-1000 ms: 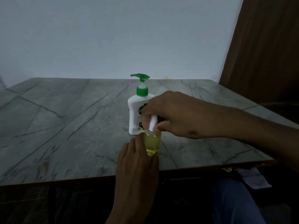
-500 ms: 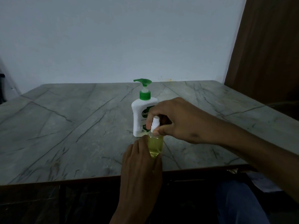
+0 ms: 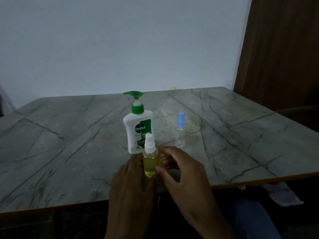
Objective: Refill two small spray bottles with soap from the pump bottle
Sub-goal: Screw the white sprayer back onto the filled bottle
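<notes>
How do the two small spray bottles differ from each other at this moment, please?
The white-capped spray bottle holds yellow liquid; the blue-capped spray bottle looks clear and empty. The white-capped one sits near the table's front edge, gripped by the left hand with the right hand touching it; the blue-capped one stands alone, farther back and right of the pump bottle. Both are upright, capped and transparent.

So the pump bottle [image 3: 138, 128] stood on the table [image 3: 69, 144] around mid-frame. Right in front of it, lower in the frame, sat one spray bottle [image 3: 151, 160], squeezed between the left hand [image 3: 133, 183] on its left and the right hand [image 3: 183, 173] on its right. The other spray bottle [image 3: 180, 130] stood by itself on the table, right of the pump bottle and above the right hand.
</notes>
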